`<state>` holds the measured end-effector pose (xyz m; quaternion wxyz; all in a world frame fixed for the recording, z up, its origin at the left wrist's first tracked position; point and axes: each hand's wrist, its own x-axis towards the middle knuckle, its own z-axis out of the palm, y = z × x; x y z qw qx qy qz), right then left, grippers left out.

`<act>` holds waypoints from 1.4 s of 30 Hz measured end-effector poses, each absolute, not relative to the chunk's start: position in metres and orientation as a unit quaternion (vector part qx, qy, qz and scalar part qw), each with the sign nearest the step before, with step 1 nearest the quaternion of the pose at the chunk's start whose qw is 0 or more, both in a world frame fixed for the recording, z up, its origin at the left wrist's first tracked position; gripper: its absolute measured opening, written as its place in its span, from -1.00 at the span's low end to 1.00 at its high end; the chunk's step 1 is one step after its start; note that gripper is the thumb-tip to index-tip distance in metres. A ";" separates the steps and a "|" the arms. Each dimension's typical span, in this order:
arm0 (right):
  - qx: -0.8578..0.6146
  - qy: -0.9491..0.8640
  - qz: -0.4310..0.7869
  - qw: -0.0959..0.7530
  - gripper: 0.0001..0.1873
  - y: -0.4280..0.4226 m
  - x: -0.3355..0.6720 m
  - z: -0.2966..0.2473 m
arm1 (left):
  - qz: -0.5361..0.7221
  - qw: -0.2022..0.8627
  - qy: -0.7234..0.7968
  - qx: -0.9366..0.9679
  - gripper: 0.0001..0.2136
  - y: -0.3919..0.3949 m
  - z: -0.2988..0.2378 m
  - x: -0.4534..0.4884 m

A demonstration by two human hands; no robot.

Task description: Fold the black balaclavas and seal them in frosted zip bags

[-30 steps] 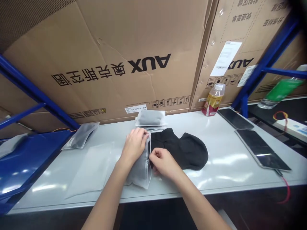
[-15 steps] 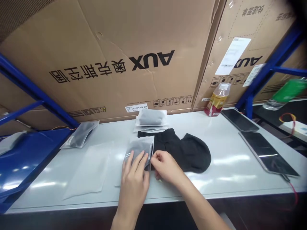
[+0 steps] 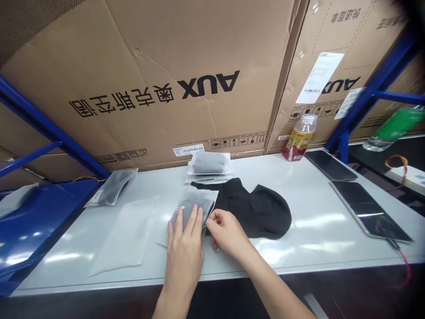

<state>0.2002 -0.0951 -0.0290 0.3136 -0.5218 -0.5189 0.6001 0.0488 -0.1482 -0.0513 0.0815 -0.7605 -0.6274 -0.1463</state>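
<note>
My left hand (image 3: 184, 243) lies flat with its fingers stretched over a frosted plastic bag (image 3: 194, 201) that has dark folded fabric inside. At the bag's right edge, the thumb and fingers of my right hand (image 3: 226, 231) are pinched on the plastic. The fingertips' exact hold is partly hidden. A black cloth piece (image 3: 265, 212), rounded at its right end, is spread on the table just beyond my right hand; part of it is covered by the bag. Behind the cloth sits a small stack of filled plastic bags (image 3: 209, 164).
A flat frosted bag (image 3: 124, 239) and a filled bag (image 3: 114, 188) lie left on the white table (image 3: 232, 270). A drink bottle (image 3: 300, 139) and two dark phone-like slabs (image 3: 370, 210) are at the right. Large cartons (image 3: 149, 48) and blue rack posts (image 3: 53, 126) stand behind.
The bag under my left hand has turned slightly, its upper right corner shifting right. My right hand has moved slightly left along with its edge. The black cloth stays put.
</note>
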 end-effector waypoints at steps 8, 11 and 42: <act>-0.512 -0.501 0.628 0.305 -0.80 -0.090 0.203 -0.033 | -0.101 -0.071 -0.583 -0.803 -0.39 -0.130 -0.013 0.033; -0.509 -0.499 0.634 0.299 -0.78 -0.090 0.203 -0.033 | -0.140 -0.127 -0.570 -0.800 -0.55 -0.096 0.003 0.026; -0.508 -0.582 0.519 0.364 -0.67 -0.110 0.198 -0.032 | -0.227 -0.111 -0.560 -0.789 -0.73 -0.033 0.002 0.034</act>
